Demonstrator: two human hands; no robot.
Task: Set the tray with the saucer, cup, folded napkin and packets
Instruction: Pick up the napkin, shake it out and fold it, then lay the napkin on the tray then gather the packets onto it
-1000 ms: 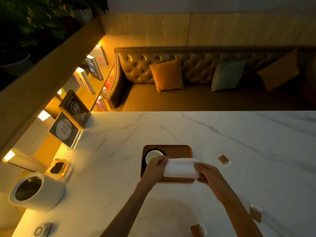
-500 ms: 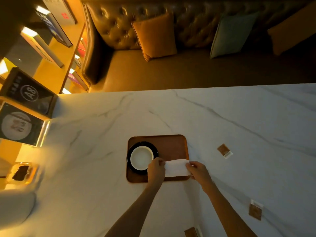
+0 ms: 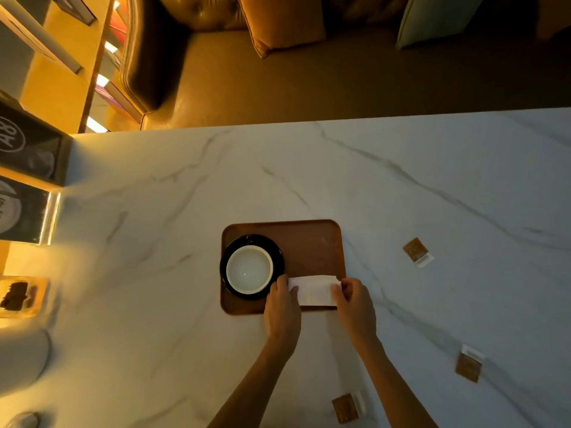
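Note:
A brown wooden tray (image 3: 309, 239) lies on the white marble table. On its left half sits a black saucer (image 3: 276, 257) with a white cup (image 3: 249, 270) on it. A folded white napkin (image 3: 313, 290) rests on the tray's near right part. My left hand (image 3: 282, 307) pinches its left end and my right hand (image 3: 355, 307) pinches its right end. Three brown packets lie on the table: one (image 3: 415, 250) right of the tray, one (image 3: 468, 366) nearer at the right, one (image 3: 346, 407) close to the near edge.
Dark sign stands (image 3: 24, 177) and a small glass dish with something dark in it (image 3: 18, 296) are at the table's left edge. A white round container (image 3: 21, 356) sits lower left. A leather sofa with cushions (image 3: 278, 23) runs behind the far table edge.
The napkin has come down from above the tray onto its near right part, both hands still on its ends. The camera has tilted further down.

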